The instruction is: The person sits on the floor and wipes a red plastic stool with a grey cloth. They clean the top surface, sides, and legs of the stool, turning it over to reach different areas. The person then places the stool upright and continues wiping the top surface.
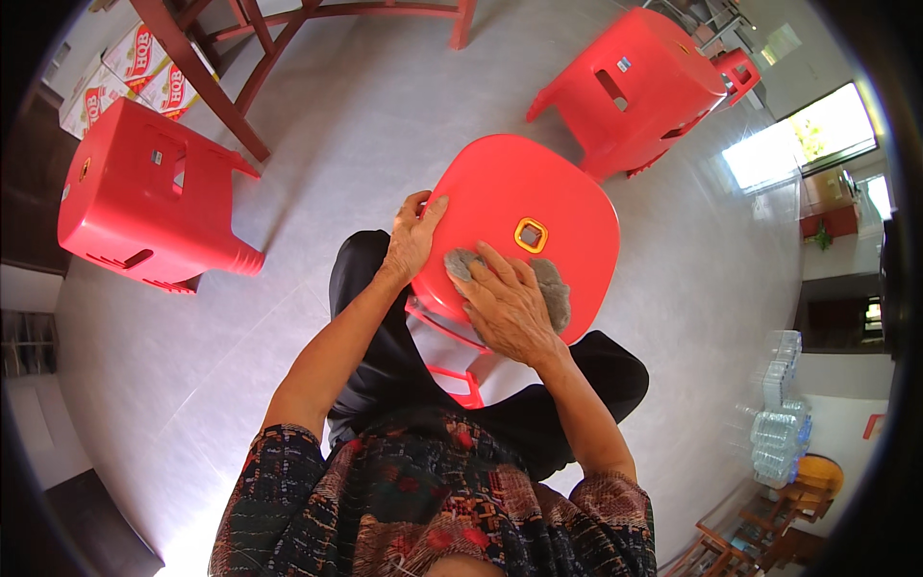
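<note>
A red plastic stool [519, 183] stands upright between my knees, its seat facing up with a yellow-rimmed square hole in the middle. My left hand [415, 236] grips the left edge of the seat, with the fingers bent over the rim. On the near part of the seat, my right hand [508, 306] presses down on a crumpled grey cloth [551, 293]. Bits of the cloth stick out on both sides of the hand, and its middle is hidden under the palm and fingers.
One red stool [144, 197] lies tipped on its side at the left; another tipped red stool [630, 91] lies at the far right. Wooden table legs [255, 58] and printed cartons [135, 72] are at the far left. Clear plastic bottles [781, 423] are stacked at the right.
</note>
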A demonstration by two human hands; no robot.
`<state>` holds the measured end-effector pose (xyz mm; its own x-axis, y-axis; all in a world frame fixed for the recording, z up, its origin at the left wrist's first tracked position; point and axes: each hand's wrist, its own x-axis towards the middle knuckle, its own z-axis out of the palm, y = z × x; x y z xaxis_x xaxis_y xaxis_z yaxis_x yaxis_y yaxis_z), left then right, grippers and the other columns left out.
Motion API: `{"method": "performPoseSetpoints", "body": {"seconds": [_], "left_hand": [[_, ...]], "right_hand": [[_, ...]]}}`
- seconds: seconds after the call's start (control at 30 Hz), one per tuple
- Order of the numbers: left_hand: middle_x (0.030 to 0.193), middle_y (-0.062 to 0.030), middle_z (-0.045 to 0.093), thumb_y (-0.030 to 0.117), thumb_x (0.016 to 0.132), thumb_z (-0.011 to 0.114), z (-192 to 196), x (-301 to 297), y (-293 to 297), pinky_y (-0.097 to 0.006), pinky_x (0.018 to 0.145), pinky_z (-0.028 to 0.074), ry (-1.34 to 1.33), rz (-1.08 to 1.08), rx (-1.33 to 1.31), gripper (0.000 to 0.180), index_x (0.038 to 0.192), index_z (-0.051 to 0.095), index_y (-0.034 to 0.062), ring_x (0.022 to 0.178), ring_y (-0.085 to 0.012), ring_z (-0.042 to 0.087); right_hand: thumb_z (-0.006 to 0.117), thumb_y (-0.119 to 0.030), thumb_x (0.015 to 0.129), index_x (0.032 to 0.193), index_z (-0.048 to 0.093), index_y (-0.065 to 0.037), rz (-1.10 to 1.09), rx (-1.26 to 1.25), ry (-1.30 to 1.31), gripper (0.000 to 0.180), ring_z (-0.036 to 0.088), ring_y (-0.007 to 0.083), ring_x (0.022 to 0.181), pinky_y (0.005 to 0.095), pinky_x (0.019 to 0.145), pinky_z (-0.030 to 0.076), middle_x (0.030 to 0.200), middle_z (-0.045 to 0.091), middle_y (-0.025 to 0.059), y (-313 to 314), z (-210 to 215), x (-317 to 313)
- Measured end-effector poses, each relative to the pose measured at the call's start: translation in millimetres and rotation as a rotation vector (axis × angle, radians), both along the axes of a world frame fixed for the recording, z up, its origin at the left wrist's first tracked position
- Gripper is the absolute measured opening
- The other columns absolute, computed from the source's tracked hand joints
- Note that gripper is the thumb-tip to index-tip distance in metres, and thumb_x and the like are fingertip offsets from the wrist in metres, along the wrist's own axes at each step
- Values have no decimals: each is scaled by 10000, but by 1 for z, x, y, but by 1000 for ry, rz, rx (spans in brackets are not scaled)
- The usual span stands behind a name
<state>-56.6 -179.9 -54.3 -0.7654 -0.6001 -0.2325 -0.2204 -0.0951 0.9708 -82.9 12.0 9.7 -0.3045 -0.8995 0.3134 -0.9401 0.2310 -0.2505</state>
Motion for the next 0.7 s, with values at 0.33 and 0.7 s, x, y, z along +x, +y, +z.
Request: {"method": "performPoseSetpoints", "body": {"seconds": [0.33,0.7], "left_hand": [[1247,-207,564,585,972,337,-11,-1,0,-363,1027,366,59,83,85,714,1300,498,-28,1211,-291,497],[1148,-181,541,519,883,600,-25,-2,1,-359,894,447,7,22,17,648,1285,511,19,1014,-252,530]], "right_hand": [[579,-215,847,1108,620,-129,-41,-27,93,277,464,271,1228,482,1016,334,1197,591,59,-104,-22,-73],[473,-335,884,1016,660,-114,-640,62,100,318,611,289,989,460,894,418,1052,680,98,-105,-33,-180]]}}
